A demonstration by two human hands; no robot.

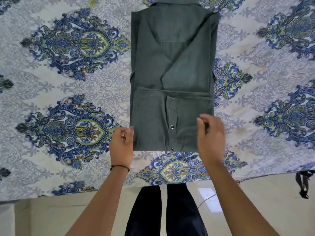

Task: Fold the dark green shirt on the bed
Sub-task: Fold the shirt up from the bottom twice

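Two hands and one shirt, entered from left to right.

1. Bed (68,82), under a blue and green paisley sheet, bears everything else.
2. Left hand (121,142) is at the near left edge of the shirt, with the fingers curled and the thumb tip against the cloth edge. We cannot tell whether it pinches the cloth or only touches it. A dark cord (119,166) circles the wrist.
3. Dark green shirt (170,65) lies flat on the middle of the bed. The sides are already turned in to make a narrow rectangle, and the near end is doubled up over the body. Its long axis runs near to far, straight away from us, with the collar (177,1) at the far end and two snaps (172,127) at the near end.
4. Right hand (210,135) is over the near right corner, fingers loosely curled, thumb and forefinger close together. We cannot tell whether it grips the cloth.

The hands are apart, one at each near corner, with the shirt's width between them. We judge both to be equally near the near edge, so the coming fold would carry that edge away from us, toward the collar.
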